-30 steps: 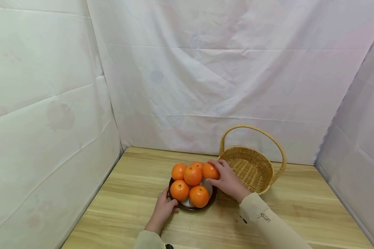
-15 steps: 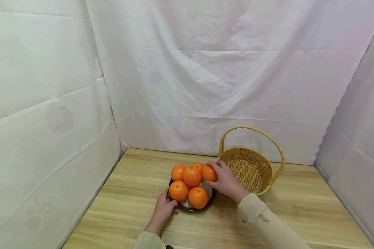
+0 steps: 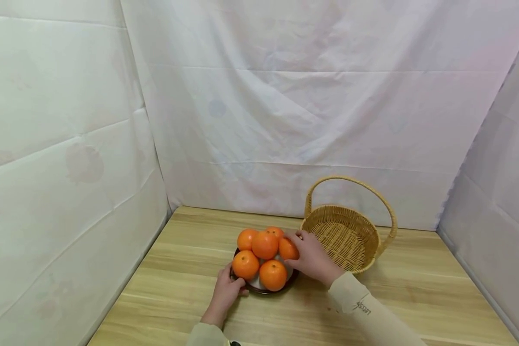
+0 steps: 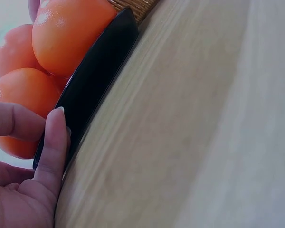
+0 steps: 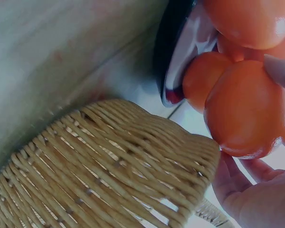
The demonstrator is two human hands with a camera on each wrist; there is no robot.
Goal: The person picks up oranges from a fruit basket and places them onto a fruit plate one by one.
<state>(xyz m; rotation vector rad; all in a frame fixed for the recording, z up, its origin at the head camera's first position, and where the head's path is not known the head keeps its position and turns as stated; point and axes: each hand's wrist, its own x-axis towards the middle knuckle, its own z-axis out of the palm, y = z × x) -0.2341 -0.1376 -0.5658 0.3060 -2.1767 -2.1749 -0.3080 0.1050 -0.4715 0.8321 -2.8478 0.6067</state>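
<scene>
A dark-rimmed plate with a white inside (image 3: 264, 291) bears several oranges, one of them (image 3: 265, 244) stacked on top. My left hand (image 3: 226, 292) grips the plate's near left rim, its fingertips against the dark side (image 4: 92, 76) in the left wrist view. On the plate's right side, my right hand (image 3: 313, 258) holds an orange (image 3: 288, 249) between thumb and fingers. The right wrist view has this held orange (image 5: 247, 111) close to the other fruit. The fingers partly cover it in the head view.
Just right of the plate stands a wicker basket (image 3: 343, 242) with a tall arched handle (image 3: 350, 178), nothing inside it. The wooden table (image 3: 177, 269) meets white cloth walls (image 3: 259, 120) at the back and both sides.
My right hand and the orange in it have shifted slightly left and nearer to me, in against the pile. The oranges have edged a little left. My left hand stays at the rim.
</scene>
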